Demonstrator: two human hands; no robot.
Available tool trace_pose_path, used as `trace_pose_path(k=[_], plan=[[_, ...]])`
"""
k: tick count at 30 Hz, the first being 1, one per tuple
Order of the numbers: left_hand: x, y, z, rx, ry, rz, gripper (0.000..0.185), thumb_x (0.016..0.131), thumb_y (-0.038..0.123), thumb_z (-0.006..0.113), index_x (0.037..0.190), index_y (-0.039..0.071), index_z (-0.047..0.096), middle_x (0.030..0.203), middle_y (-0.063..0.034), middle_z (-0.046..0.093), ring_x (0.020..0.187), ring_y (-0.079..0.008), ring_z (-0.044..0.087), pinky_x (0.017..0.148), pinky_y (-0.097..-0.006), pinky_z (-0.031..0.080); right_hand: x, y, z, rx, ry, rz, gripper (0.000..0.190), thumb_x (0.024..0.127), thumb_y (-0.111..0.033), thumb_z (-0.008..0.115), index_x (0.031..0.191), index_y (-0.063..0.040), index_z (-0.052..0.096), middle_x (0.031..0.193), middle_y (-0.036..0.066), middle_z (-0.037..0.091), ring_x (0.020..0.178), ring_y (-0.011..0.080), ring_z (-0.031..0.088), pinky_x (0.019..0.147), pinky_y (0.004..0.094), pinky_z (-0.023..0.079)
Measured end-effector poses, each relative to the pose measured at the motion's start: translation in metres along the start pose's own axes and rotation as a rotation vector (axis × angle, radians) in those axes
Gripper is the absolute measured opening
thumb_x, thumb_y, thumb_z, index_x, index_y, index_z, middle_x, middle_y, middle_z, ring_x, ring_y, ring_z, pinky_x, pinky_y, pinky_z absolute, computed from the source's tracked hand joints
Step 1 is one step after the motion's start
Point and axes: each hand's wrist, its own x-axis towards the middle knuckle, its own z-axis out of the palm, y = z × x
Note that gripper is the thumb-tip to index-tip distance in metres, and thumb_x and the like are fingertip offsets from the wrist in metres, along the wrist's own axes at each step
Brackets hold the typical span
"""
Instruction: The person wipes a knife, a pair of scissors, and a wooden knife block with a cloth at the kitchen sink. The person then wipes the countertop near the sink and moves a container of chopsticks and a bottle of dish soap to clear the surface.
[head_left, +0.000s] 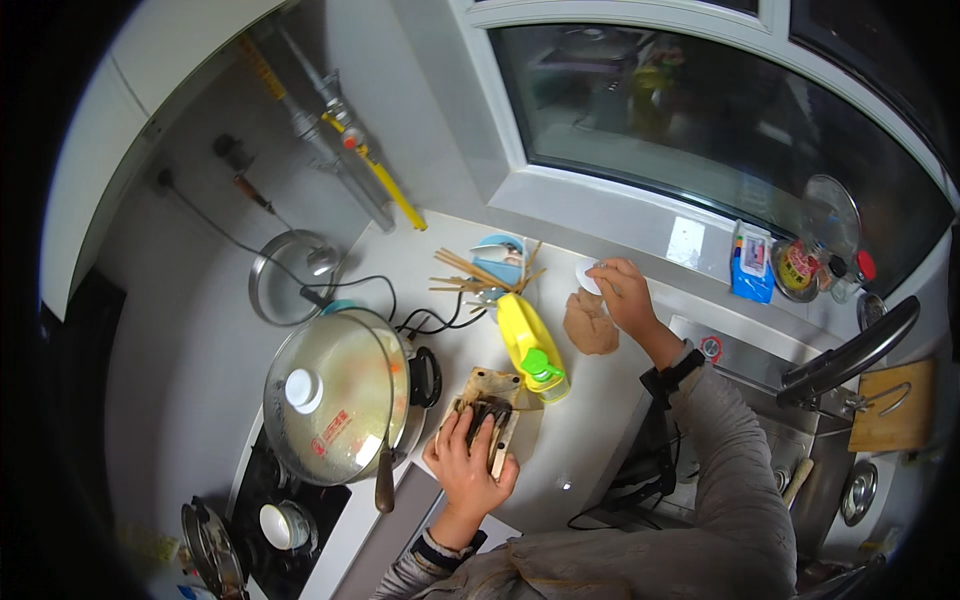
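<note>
My left hand (471, 471) lies over a worn wooden box (487, 381) on the counter, its fingers across the dark top and its thumb along the right side. What the dark items in the box are is hard to tell. My right hand (628, 298) pinches a small white round object (587, 277), perhaps a lid, between thumb and fingers. Just below that white piece, a crumpled brown bag or cloth (591, 326) rests on the counter. A yellow bottle with a green cap (529, 341) lies between the two hands.
A large pot with a glass lid (337, 405) stands left of the box, above the black gas hob (322, 502). Chopsticks (461, 270) and a blue holder (501, 266) are at the back. The sink tap (847, 360) juts in at right; a cord (367, 279) crosses the counter.
</note>
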Motion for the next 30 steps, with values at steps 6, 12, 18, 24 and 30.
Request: trace_pose_path(k=[6,12,18,24,30], plan=[[-0.004,0.0,-0.001,0.006,0.025,-0.026,0.056,0.071,0.034,0.068,0.122,0.011,0.066,0.133,-0.0151,0.057,0.128,-0.0333,0.048,0.1,-0.0487,0.03,0.045,-0.091,0.018,0.258,-0.059,0.008,0.02,0.088,-0.004,0.065,0.108,-0.004,0.065,0.103,0.013,0.067,0.097,0.0309,0.062,0.087,0.0375,0.049],[0.001,0.0,-0.002,-0.032,0.007,-0.018,0.057,0.071,0.034,0.069,0.124,0.012,0.066,0.134,-0.015,0.056,0.131,-0.0331,0.046,0.101,-0.0496,0.03,0.075,-0.099,0.056,0.148,-0.059,-0.242,0.018,0.087,-0.006,0.066,0.104,-0.006,0.064,0.098,0.012,0.066,0.095,0.0322,0.06,0.086,0.0408,0.046],[-0.009,-0.003,0.0,0.01,-0.008,-0.003,0.06,0.074,0.036,0.066,0.127,0.008,0.062,0.137,-0.0178,0.054,0.131,-0.0367,0.045,0.103,-0.053,0.029,0.047,-0.104,0.038,0.186,0.028,-0.073,0.016,0.085,-0.007,0.069,0.1,-0.004,0.063,0.098,0.012,0.064,0.09,0.0315,0.06,0.081,0.04,0.048],[-0.005,-0.001,0.001,-0.003,0.002,0.044,0.059,0.076,0.032,0.063,0.128,0.004,0.059,0.136,-0.0206,0.054,0.13,-0.0384,0.046,0.102,-0.0517,0.03,-0.007,0.013,-0.048,0.097,0.374,0.383,0.023,0.082,0.0,0.071,0.104,-0.004,0.064,0.097,0.007,0.065,0.08,0.016,0.061,0.07,0.0288,0.05],[-0.006,-0.003,0.003,-0.002,0.013,0.049,0.057,0.076,0.032,0.063,0.127,0.004,0.059,0.135,-0.0205,0.054,0.13,-0.0387,0.046,0.101,-0.0523,0.03,-0.03,0.126,-0.181,-0.396,0.816,0.527,0.022,0.079,0.001,0.069,0.1,-0.004,0.065,0.096,0.011,0.066,0.086,0.0258,0.065,0.078,0.0356,0.05]])
